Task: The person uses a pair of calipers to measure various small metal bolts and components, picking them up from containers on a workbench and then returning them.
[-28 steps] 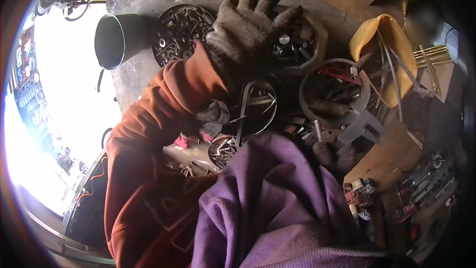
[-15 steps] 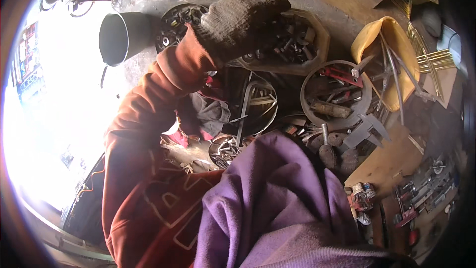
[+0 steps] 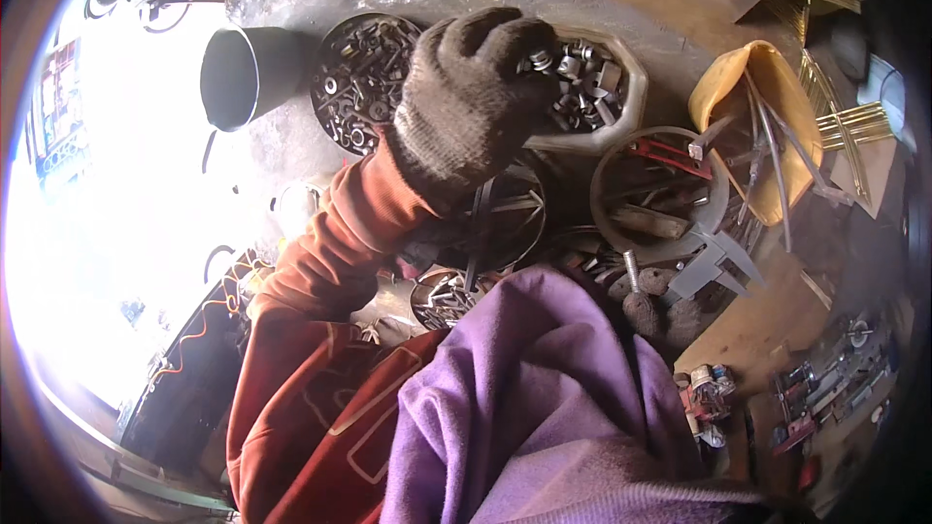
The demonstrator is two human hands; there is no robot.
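Note:
My left hand [image 3: 476, 87], in a grey knit glove, is above the near-left part of an octagonal tray [image 3: 633, 107] of metal parts. Its fingers are curled closed; shiny small metal pieces [image 3: 540, 60] show beside the fingertips, and whether any is gripped is hidden. Left of the glove, a round tray holds bolts, nuts and washers [image 3: 364, 78]. Low at centre right, my right hand [image 3: 643, 312], also gloved, is partly hidden by purple cloth [image 3: 544, 378]. It is closed around a grey caliper [image 3: 714, 267], and a threaded bolt [image 3: 631, 270] stands up from its fingers.
A dark bucket [image 3: 228, 78] lies tipped at the left. Right of centre stand a round tub [image 3: 600, 204] of tools and a cut yellow container [image 3: 714, 87] with metal rods. Below my left forearm is a bowl of metal pieces [image 3: 449, 299]. Brass-coloured rods [image 3: 854, 126] lie far right.
My left hand has drawn back toward me off the octagonal tray, and its fingers have curled. More of both trays shows now. The right hand keeps its place with caliper and bolt.

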